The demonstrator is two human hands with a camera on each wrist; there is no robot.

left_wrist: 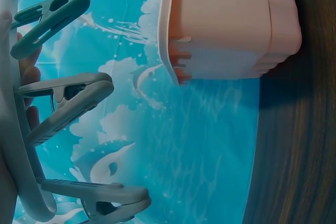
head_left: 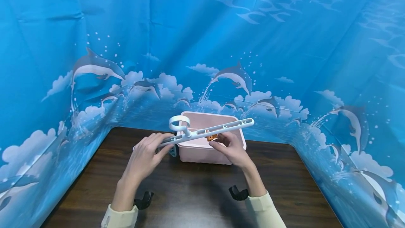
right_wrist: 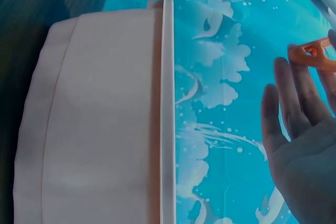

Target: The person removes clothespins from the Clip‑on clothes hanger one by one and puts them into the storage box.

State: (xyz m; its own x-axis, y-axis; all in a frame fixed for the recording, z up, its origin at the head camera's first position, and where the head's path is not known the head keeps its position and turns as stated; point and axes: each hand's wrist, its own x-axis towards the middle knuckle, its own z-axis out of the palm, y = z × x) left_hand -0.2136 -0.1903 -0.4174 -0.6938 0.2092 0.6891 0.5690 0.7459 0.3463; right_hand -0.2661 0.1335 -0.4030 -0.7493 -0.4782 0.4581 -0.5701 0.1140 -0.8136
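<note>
My left hand (head_left: 143, 154) grips the left end of a white clip hanger (head_left: 195, 134), a slotted bar with a round hook on top. The bar is raised over a pale pink basket (head_left: 205, 156) and tilts up to the right. Below the bar in the left wrist view hang a green clip (left_wrist: 79, 4) and grey clips (left_wrist: 93, 83). My right hand (head_left: 232, 150) pinches an orange clip (right_wrist: 315, 56) just under the bar, above the basket. Whether that clip is joined to the bar is hidden.
The basket stands toward the back of a dark wooden table (head_left: 190, 185). A blue curtain (head_left: 190, 45) printed with dolphins encloses the table at the back and sides. Black wrist mounts (head_left: 143, 200) sit at both wrists.
</note>
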